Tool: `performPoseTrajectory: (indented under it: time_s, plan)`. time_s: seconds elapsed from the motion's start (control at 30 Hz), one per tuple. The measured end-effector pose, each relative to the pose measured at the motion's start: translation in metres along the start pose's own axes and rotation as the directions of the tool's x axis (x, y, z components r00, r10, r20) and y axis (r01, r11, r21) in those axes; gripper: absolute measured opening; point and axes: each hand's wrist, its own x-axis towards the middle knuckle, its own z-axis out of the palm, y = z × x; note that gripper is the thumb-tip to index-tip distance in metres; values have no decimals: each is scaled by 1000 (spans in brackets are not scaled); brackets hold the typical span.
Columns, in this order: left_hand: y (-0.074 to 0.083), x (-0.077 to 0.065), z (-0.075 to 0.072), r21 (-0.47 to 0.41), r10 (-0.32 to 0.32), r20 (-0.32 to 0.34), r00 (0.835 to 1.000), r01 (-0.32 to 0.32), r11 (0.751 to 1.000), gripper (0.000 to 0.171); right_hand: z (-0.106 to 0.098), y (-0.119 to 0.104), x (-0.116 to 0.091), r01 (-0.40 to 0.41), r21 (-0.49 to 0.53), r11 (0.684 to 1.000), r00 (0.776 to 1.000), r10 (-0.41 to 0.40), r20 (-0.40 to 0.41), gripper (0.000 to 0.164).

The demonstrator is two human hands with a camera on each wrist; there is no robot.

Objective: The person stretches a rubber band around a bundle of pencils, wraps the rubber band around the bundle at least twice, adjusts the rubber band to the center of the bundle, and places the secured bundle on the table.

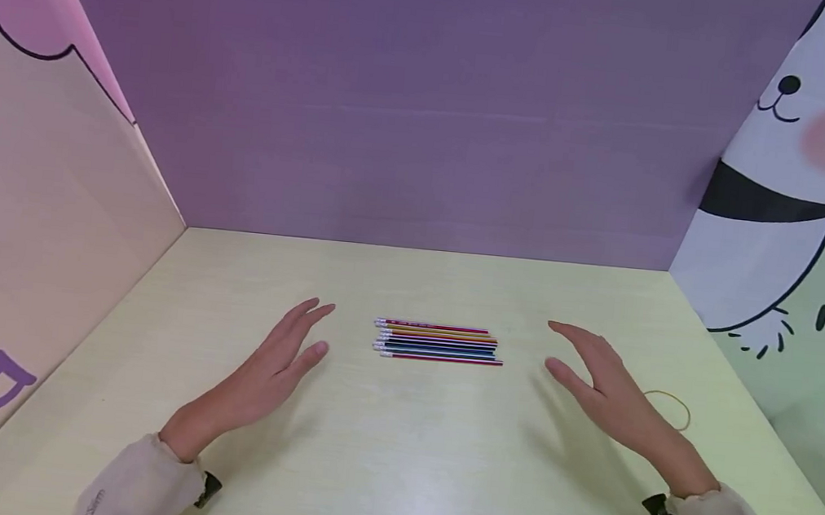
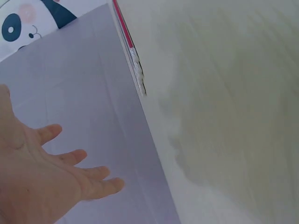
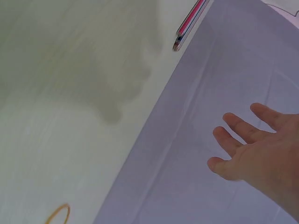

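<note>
Several pencils (image 1: pixel 438 343) lie side by side on the table, their white-ended tips to the left, in striped red, yellow, blue and dark colours. To their left, my left hand (image 1: pixel 273 372) is held over the table with its fingers spread and nothing in it. On the other side my right hand (image 1: pixel 603 389) mirrors it, fingers extended and holding nothing. A thin yellow rubber band (image 1: pixel 688 414) lies beside the right wrist, partly hidden by it. The pencils' ends show in the left wrist view (image 2: pixel 137 65) and the right wrist view.
The pale wooden table (image 1: pixel 395 452) meets a purple panel (image 1: pixel 424 128) at the back. A pinkish panel (image 1: pixel 42 200) stands on the left, and a panel with a panda drawing (image 1: pixel 773 264) on the right. Both hands cast shadows on the tabletop.
</note>
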Motion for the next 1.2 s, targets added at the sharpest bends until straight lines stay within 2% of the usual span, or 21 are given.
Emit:
performPoseTrajectory:
  time_s: [0.2, 0.37, 0.47, 0.67, 0.83, 0.97, 1.13, 1.2]
  plan:
    - [3, 15, 0, -178, -2, -7, 1000, 1, 984, 52, 3, -2, 14, -70, 132, 989, 997, 65, 41, 53]
    - [2, 24, 1, -261, -31, -17, 999, 25, 965, 54, 7, -2, 24, -109, 210, 972, 994, 99, 55, 53]
    - [0, 29, 3, -309, -52, -4, 999, 48, 950, 56, 7, -2, 29, -139, 289, 947, 989, 120, 85, 55]
    - [-6, 40, 10, -381, -81, 36, 996, 88, 920, 58, 10, 2, 40, -169, 481, 860, 984, 125, 123, 57]
    - [-6, 49, 14, -453, -101, 8, 995, 94, 887, 59, 16, 5, 49, -187, 600, 778, 981, 122, 148, 60]
    - [-6, 56, 17, -529, -135, -6, 991, 112, 841, 60, 21, 6, 55, -230, 671, 705, 973, 150, 176, 66]
    - [-8, 66, 22, -626, -176, 13, 984, 145, 766, 65, 30, 8, 67, -252, 730, 636, 968, 168, 188, 70]
    - [-9, 71, 25, -668, -192, 23, 981, 158, 727, 68, 35, 9, 72, -262, 749, 609, 965, 179, 192, 72]
